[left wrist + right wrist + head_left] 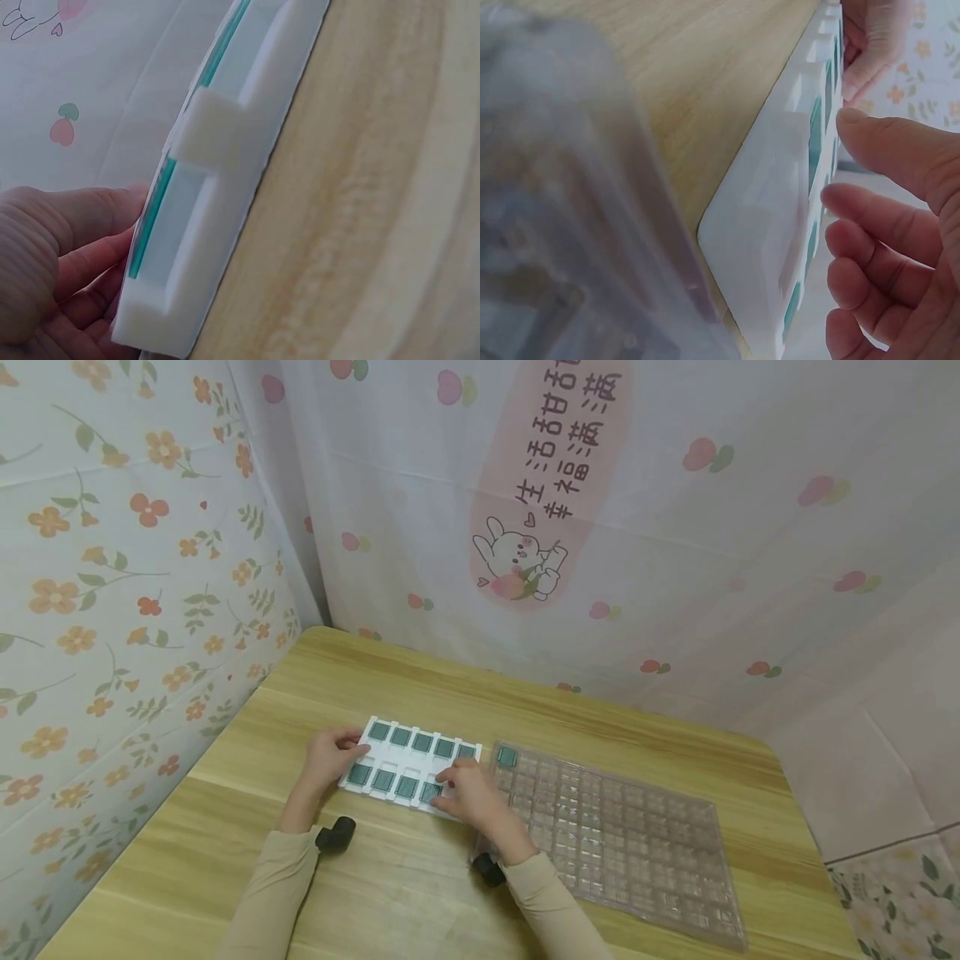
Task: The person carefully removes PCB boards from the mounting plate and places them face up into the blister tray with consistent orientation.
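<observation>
A white tray lies on the table with two rows of dark green square pieces, chip-like, in its slots. My left hand grips the tray's left end, thumb at the rim and fingers bent against its side; the same hand shows in the left wrist view. Over the tray's right end hovers my right hand, near a green piece in the front row. In the right wrist view, the right thumb and forefinger stand apart with nothing visible between them. Whether they touch the piece, I cannot tell.
Right of the white tray lies a clear plastic tray with many small compartments; a green piece sits in its far left corner cell. Both stand on a wood-grain table. Patterned curtains hang behind and to the left.
</observation>
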Available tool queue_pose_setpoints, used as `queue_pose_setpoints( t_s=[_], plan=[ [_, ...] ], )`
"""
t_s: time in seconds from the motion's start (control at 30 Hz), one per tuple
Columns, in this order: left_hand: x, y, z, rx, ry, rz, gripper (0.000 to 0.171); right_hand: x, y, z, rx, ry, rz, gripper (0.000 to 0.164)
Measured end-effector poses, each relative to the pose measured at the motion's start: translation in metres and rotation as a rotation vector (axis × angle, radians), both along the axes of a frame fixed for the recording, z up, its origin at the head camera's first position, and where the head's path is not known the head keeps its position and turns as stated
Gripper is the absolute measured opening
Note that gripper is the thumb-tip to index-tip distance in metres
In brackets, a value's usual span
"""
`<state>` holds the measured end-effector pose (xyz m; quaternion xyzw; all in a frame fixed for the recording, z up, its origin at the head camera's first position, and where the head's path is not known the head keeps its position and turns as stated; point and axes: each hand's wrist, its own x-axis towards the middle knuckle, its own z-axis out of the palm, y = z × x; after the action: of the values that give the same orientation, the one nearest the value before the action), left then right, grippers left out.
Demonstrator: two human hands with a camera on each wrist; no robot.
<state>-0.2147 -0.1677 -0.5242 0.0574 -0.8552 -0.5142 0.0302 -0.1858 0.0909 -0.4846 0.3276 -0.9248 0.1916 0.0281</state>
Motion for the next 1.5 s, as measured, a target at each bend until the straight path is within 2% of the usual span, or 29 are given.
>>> queue_pose_setpoints(
  t_s=[0.33,0.6,0.97,1.5],
  plan=[
    [-0.001,0.001,0.001,0.012,-0.015,0.0,0.034,0.003,-0.004,0.001,0.07,0.051,-0.017,0.028],
    [0.001,0.0,0.0,0.012,0.014,-0.006,0.033,0.003,-0.006,-0.002,0.121,0.1,-0.03,0.028],
    [0.002,-0.001,0.002,0.017,0.063,-0.026,0.033,0.004,-0.011,-0.005,0.142,0.083,-0.079,0.024],
    [0.002,0.0,0.002,0.004,0.015,-0.012,0.034,0.007,-0.012,-0.002,0.132,0.064,-0.095,0.024]
  ],
)
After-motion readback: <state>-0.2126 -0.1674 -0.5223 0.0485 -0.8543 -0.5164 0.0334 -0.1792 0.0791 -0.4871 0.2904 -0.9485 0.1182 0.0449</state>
